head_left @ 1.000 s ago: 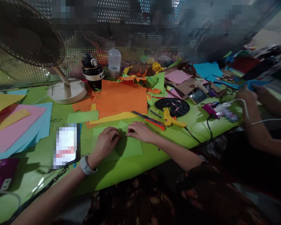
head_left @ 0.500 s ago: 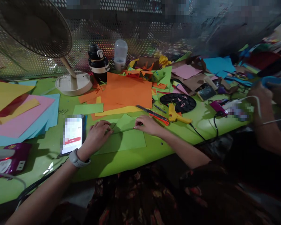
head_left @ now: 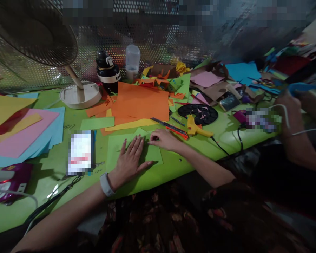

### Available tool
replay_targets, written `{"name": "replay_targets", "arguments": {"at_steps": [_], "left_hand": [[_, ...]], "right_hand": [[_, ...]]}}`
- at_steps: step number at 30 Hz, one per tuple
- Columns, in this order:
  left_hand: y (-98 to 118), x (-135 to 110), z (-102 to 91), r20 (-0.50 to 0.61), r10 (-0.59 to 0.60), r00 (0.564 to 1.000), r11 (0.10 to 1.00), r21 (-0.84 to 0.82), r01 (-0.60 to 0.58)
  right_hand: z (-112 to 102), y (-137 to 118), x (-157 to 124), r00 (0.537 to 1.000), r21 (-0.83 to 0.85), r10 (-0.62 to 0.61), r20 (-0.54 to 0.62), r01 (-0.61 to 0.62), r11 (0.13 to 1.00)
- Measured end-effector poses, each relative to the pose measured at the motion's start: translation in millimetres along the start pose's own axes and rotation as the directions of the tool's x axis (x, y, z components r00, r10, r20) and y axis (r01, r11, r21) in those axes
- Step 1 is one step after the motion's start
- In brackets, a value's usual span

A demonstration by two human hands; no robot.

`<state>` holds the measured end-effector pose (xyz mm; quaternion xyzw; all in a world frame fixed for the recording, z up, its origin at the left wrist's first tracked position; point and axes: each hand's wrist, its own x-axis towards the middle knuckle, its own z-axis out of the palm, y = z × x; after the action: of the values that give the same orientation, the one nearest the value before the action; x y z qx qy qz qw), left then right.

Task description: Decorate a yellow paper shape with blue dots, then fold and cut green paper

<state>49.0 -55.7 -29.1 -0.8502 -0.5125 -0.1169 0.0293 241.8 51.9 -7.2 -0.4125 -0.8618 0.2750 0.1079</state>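
Note:
Two green paper layers lie at the table's front: a light green sheet (head_left: pixel 112 147) and, on top, a smaller piece or folded flap whose pointed corner shows behind my fingers. My left hand (head_left: pixel 131 158) lies flat on them, palm down, with its fingers stretched out and thumb spread to the right. Just right of it, my right hand (head_left: pixel 163 139) is curled in a pinch at the paper's right side; its fingertips seem to hold an edge of the green paper. The left palm hides most of the upper layer.
Right of my hands lie an orange utility knife (head_left: pixel 177 133) and a yellow glue gun (head_left: pixel 197 128). A phone (head_left: pixel 80 153) is at left, beside stacked coloured paper (head_left: pixel 23 130). Behind are orange sheets (head_left: pixel 142 102), a fan (head_left: pixel 80 95) and bottles. Another person's hands (head_left: pixel 292 105) work at right.
My left hand has moved right and flattened over the green paper, from curled fingers at its left side. The right hand stays pinched in about the same place.

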Motion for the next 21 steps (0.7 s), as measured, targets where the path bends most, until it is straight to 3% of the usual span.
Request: {"name": "replay_targets", "arguments": {"at_steps": [4, 17, 21], "left_hand": [[-6.3, -2.0, 8.3, 0.040, -0.024, 0.999, 0.999, -0.036, 0.026], [-2.1, 0.2, -2.6, 0.078, -0.049, 0.996, 0.994, -0.092, 0.056], [-2.9, 0.0, -1.4, 0.078, -0.050, 0.996, 0.995, -0.085, 0.057]], "right_hand": [[-2.4, -0.4, -0.2, 1.000, -0.004, 0.011, 0.012, -0.010, 1.000], [-21.6, 19.8, -17.8, 0.997, -0.087, 0.072, -0.027, -0.074, 0.993], [-18.6, 1.7, -27.7, 0.975, -0.153, 0.111, -0.191, -0.141, 0.978]]}}
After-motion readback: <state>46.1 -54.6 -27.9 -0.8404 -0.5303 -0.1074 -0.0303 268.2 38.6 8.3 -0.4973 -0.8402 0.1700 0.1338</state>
